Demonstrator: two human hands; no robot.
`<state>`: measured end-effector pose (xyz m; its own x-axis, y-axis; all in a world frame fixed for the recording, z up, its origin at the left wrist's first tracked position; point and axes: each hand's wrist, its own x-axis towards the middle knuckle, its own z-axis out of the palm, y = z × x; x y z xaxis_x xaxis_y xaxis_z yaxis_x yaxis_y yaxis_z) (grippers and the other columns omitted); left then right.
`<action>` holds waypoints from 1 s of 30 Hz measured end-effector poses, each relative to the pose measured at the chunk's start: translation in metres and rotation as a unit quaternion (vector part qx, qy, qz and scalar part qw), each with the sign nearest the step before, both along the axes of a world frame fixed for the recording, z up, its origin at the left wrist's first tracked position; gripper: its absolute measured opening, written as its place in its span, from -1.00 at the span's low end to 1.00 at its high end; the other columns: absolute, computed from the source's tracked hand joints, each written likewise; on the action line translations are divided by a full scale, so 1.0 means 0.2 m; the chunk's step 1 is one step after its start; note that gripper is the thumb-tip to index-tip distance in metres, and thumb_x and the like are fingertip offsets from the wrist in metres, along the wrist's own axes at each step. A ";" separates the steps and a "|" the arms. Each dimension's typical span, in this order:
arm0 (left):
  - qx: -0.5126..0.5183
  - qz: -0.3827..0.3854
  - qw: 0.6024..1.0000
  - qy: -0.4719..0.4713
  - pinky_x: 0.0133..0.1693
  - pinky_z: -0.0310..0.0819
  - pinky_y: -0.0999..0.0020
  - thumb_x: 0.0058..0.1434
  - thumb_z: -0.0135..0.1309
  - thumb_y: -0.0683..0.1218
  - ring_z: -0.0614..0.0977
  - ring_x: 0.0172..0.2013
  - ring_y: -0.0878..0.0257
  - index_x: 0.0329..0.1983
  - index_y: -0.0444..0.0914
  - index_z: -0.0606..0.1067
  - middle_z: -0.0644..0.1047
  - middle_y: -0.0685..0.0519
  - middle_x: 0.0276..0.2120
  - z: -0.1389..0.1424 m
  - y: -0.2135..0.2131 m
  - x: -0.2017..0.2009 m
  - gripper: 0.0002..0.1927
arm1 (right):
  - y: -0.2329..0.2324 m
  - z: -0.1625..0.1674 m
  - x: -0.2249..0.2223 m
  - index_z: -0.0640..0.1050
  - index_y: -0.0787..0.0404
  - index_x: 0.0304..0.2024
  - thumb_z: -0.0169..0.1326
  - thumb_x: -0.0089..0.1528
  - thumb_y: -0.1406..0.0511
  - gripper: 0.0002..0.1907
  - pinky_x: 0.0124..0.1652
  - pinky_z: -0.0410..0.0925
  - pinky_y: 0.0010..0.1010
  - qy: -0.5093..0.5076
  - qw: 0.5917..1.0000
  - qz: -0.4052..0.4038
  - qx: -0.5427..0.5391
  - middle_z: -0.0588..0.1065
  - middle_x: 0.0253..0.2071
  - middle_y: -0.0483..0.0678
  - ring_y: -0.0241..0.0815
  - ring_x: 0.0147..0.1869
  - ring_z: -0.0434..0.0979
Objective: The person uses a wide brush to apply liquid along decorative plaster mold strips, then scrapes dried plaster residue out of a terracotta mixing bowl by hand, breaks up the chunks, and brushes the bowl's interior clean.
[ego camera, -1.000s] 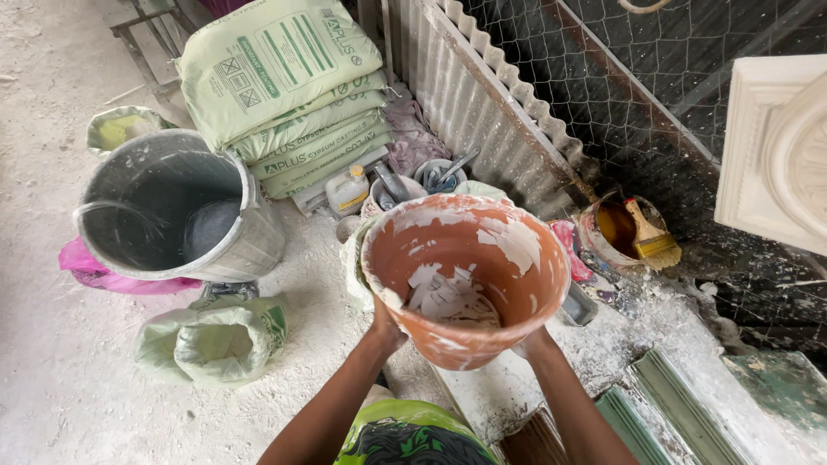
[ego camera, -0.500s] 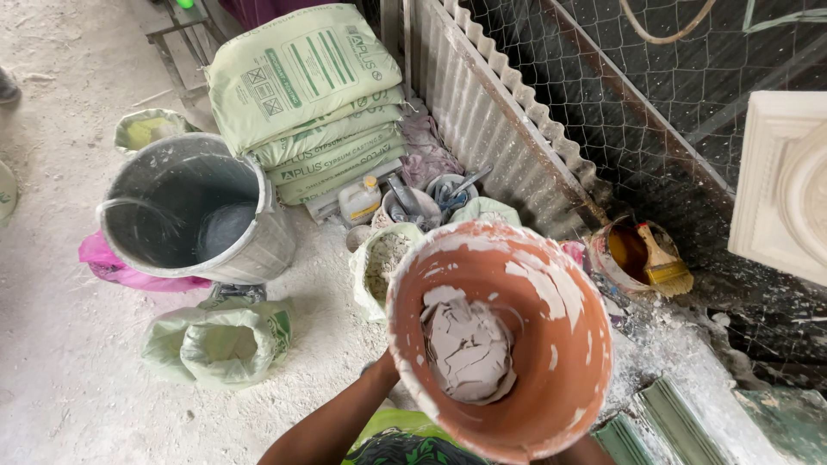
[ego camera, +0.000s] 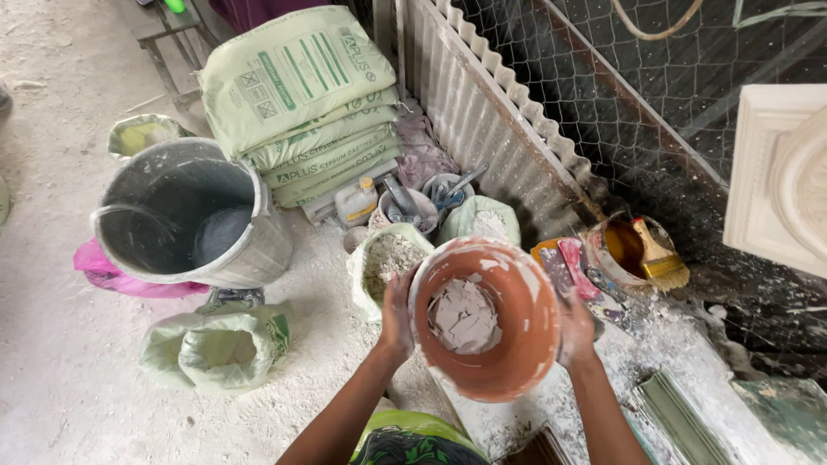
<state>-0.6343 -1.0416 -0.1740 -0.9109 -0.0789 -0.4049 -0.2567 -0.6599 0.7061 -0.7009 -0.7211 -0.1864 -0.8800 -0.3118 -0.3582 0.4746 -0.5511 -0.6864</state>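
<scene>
Plaster dust covered the concrete floor [ego camera: 52, 344], and a white-splashed work surface [ego camera: 637, 362] ran along a corrugated metal sheet [ego camera: 482, 112] backed by wire mesh [ego camera: 603, 86]. Stacked pale green sacks [ego camera: 301, 95] leaned at the back, with a large grey bucket [ego camera: 185, 215] in front of them resting over a pink bag [ego camera: 103, 275]; an open green sack [ego camera: 215, 349] lay just beside the bucket. A small pot holding a yellow brush [ego camera: 659, 258] stood to the right, and a white moulded panel [ego camera: 780, 181] showed at the right edge. Both forearms reached forward from the bottom of the view. The left hand [ego camera: 398, 314] and the right hand [ego camera: 575, 327], both whitened with powder, were pressed flat against opposite sides of an orange plastic bowl [ego camera: 487, 319], fingers spread along its wall, holding it above the surface's edge. Cracked pieces of dried white plaster [ego camera: 463, 314] lay in the bowl's bottom
</scene>
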 end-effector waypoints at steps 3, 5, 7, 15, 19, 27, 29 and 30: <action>0.040 -0.012 0.999 0.014 0.30 0.32 -0.08 0.29 -0.31 0.34 0.41 0.32 -0.12 0.50 -0.29 0.17 0.36 -0.26 0.33 0.00 0.01 0.03 -0.14 | 0.02 -0.05 0.02 0.35 0.29 0.36 -0.02 0.35 0.07 -0.37 0.18 0.35 -0.11 -0.001 0.995 0.038 0.095 0.47 0.19 0.14 0.02 0.20 0.51; -0.075 -0.007 0.996 -0.044 0.29 0.29 0.07 0.32 -0.21 0.21 0.39 0.32 -0.03 0.50 -0.24 0.13 0.33 -0.20 0.34 0.01 0.06 0.04 -0.25 | -0.02 -0.09 0.04 0.34 0.23 0.38 0.00 0.34 0.11 -0.39 0.21 0.31 -0.19 0.005 0.987 0.033 0.156 0.45 0.22 0.05 -0.09 0.25 0.46; -0.163 0.016 0.986 -0.032 0.23 0.33 0.17 0.37 -0.14 0.08 0.44 0.27 0.03 0.47 -0.26 0.13 0.38 -0.18 0.29 0.01 0.11 0.05 -0.34 | -0.07 -0.10 0.04 0.34 0.21 0.37 -0.01 0.33 0.12 -0.40 0.26 0.28 -0.32 0.031 0.983 0.016 0.182 0.45 0.28 -0.06 -0.22 0.32 0.44; -0.438 0.004 0.896 0.071 -0.29 0.57 0.22 0.39 -0.18 -0.14 0.71 -0.35 0.07 0.29 -0.40 0.30 0.64 -0.16 -0.26 0.01 0.14 0.09 -0.57 | -0.11 -0.12 0.02 0.46 0.31 0.24 -0.08 0.40 0.14 -0.53 0.05 0.37 -0.41 0.122 0.929 0.030 0.347 0.56 0.02 -0.04 -0.30 0.04 0.50; -0.417 -0.024 0.905 0.074 -0.17 0.61 0.25 0.39 -0.09 -0.09 0.71 -0.17 0.12 0.18 -0.43 0.33 0.63 -0.18 -0.13 -0.03 0.07 0.09 -0.61 | -0.05 -0.07 -0.04 0.47 0.21 0.29 -0.04 0.36 0.18 -0.53 -0.21 0.33 -0.30 0.067 0.899 0.098 0.422 0.56 -0.11 -0.03 -0.22 -0.19 0.41; -0.358 -0.008 0.925 0.125 0.13 0.42 0.16 0.43 0.03 -0.01 0.54 0.12 0.02 0.33 -0.45 0.21 0.48 -0.26 0.15 -0.12 0.01 -0.05 -0.44 | -0.17 0.09 -0.27 0.51 0.29 0.13 -0.04 0.35 0.06 -0.51 -0.04 0.39 -0.44 0.247 0.835 0.188 0.454 0.60 -0.08 -0.12 -0.35 -0.04 0.51; -0.411 -0.011 0.907 0.094 0.13 0.45 0.14 0.37 0.03 -0.03 0.60 0.09 -0.03 0.32 -0.45 0.24 0.53 -0.28 0.10 -0.11 0.01 -0.07 -0.43 | -0.22 0.09 -0.29 0.55 0.31 0.07 -0.07 0.38 0.03 -0.50 -0.03 0.39 -0.43 0.248 0.829 0.182 0.467 0.61 -0.11 -0.07 -0.33 -0.05 0.52; -0.436 -0.015 0.896 0.078 0.14 0.46 0.13 0.34 0.04 -0.04 0.63 0.08 -0.05 0.31 -0.45 0.25 0.55 -0.28 0.07 -0.10 0.01 -0.08 -0.42 | -0.24 0.09 -0.29 0.56 0.33 0.03 -0.08 0.39 0.02 -0.49 -0.03 0.40 -0.41 0.243 0.825 0.177 0.478 0.62 -0.14 -0.03 -0.30 -0.07 0.53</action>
<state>-0.6498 -1.0391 -0.1937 -0.9581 -0.2782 -0.0678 -0.1177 0.1667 0.9790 -0.7588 -0.7682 -0.1687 -0.9066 -0.3597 -0.2205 0.0300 0.4663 -0.8841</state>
